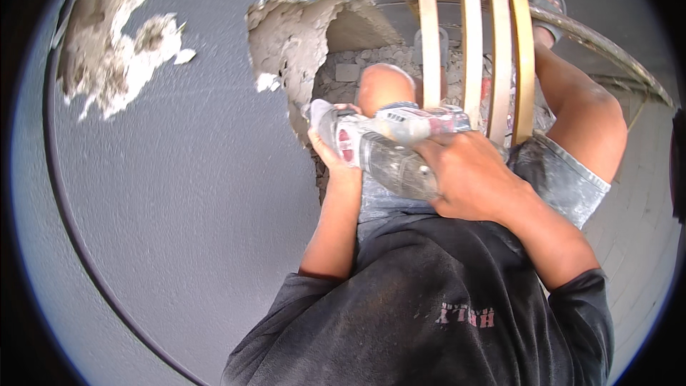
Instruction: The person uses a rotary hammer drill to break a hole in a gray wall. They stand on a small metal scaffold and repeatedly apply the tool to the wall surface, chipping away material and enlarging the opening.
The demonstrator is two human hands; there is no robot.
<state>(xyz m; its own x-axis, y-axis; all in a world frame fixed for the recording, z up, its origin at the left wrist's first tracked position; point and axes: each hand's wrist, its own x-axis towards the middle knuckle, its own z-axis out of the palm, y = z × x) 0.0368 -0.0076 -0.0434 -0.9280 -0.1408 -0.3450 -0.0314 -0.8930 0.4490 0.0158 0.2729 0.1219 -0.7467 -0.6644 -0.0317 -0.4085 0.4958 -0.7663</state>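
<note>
A dusty power tool (400,161), grey with red and white parts, lies across my lap and looks like a hammer drill. My left hand (332,146) is closed round its front end, close to the broken edge of the wall. My right hand (471,171) grips its rear, fingers wrapped over the housing. The tool points left toward a ragged hole (300,50) in the grey wall (193,193). No bit can be made out at its tip. Bare brown masonry shows inside the hole.
Rubble (349,71) lies beyond my left knee. Several pale wooden slats (470,36) stand between my legs, with a pole (593,43) crossing behind. A second broken patch (114,43) marks the wall at far left. A dark cable (61,200) curves along the left side.
</note>
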